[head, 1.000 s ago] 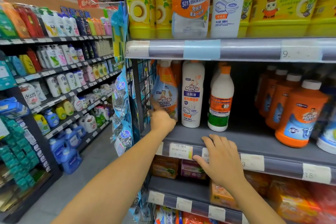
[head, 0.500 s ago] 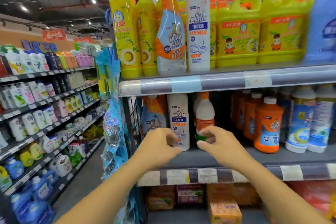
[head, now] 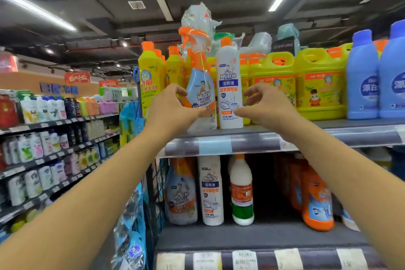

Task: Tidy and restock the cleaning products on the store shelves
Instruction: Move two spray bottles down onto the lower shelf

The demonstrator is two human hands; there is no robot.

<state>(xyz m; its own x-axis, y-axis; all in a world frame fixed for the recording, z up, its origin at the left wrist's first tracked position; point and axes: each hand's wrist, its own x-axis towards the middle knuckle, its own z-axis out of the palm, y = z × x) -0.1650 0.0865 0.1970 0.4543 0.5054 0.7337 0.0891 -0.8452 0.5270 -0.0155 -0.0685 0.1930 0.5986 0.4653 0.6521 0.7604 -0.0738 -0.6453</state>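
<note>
A Mr Muscle spray bottle point(head: 200, 85) with an orange trigger, wrapped in clear plastic, stands on the upper shelf point(head: 219, 144). Right beside it stands a white Mr Muscle toilet-cleaner bottle point(head: 228, 76). My left hand point(head: 173, 109) is raised at the spray bottle's left side, fingers curved, thumb in front of its lower label. My right hand point(head: 269, 107) is raised at the white bottle's right side, fingers curved, thumb near its lower edge. Neither hand plainly grips a bottle.
Tall yellow bottles point(head: 150, 85), yellow jugs point(head: 317, 85) and blue bottles point(head: 361, 81) fill the upper shelf. Below stand another spray bottle point(head: 180, 193), two white bottles point(head: 210, 190) and orange bottles point(head: 315, 199). Blue packs point(head: 131, 237) hang at the shelf end; an aisle shelf point(head: 43, 138) runs left.
Both hands have left the lower shelf and risen to the upper shelf, now flanking the spray bottle and the white bottle. The view has tilted upward.
</note>
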